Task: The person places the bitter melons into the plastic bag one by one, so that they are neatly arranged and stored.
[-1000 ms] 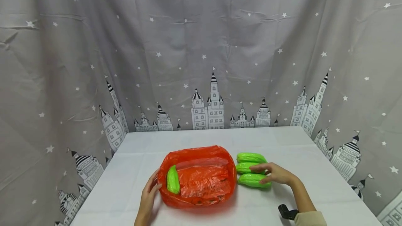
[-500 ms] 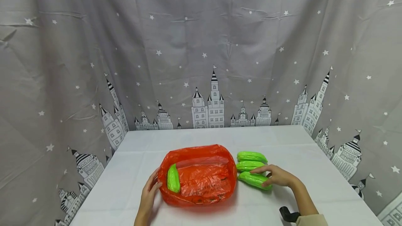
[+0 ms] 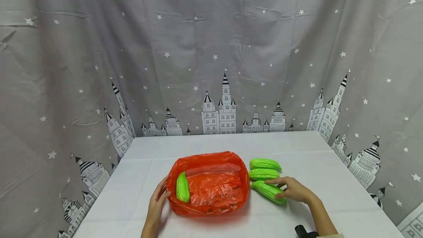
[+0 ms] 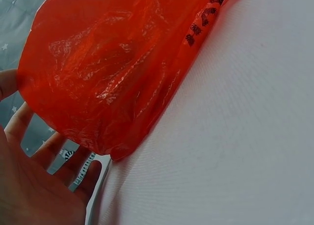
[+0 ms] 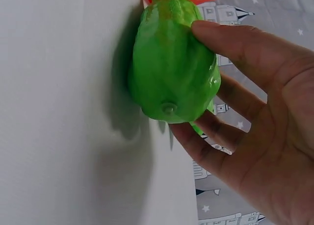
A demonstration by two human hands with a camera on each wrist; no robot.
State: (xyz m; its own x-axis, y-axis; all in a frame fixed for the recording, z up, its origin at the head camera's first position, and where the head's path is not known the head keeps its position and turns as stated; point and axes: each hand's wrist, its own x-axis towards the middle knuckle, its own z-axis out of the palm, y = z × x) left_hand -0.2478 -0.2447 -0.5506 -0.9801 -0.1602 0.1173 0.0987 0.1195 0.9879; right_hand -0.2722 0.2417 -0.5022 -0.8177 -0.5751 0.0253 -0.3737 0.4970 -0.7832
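Grey curtain (image 3: 251,47) printed with stars and castles hung beyond a white table (image 3: 132,179). On it stood a red bag (image 3: 198,210), its mouth facing up, with one green gourd (image 3: 183,187) inside at the left. Beside the bag's left wall was the left hand (image 3: 158,199), fingers spread and loose, touching the plastic. To the right of the bag, the right hand (image 3: 294,190) grasped the near gourd (image 3: 266,190) between thumb and fingers; that gourd slanted, its left end by the bag. Just beyond it lay the middle gourd (image 3: 263,174), then the far gourd (image 3: 265,164).
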